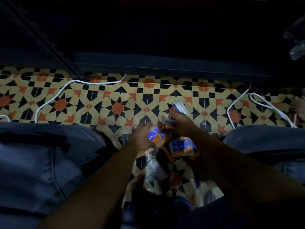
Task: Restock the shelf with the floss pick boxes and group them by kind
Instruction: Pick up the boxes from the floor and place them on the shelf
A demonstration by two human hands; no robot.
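Observation:
Several small blue-and-orange floss pick boxes lie in a heap on the patterned floor between my knees. My left hand grips one box whose label ends in "oth". My right hand is closed on another box; a further box sticks out beyond its fingers. A box marked "Round" lies face up just below my right hand. One more box lies nearer to me, partly under my left forearm. The dark shelf runs across the top, its inside too dark to see.
White cables snake over the tiled floor at left and another cable at right. My knees in blue jeans flank the heap. A perforated shelf upright slants at upper left. Clear plastic items show at upper right.

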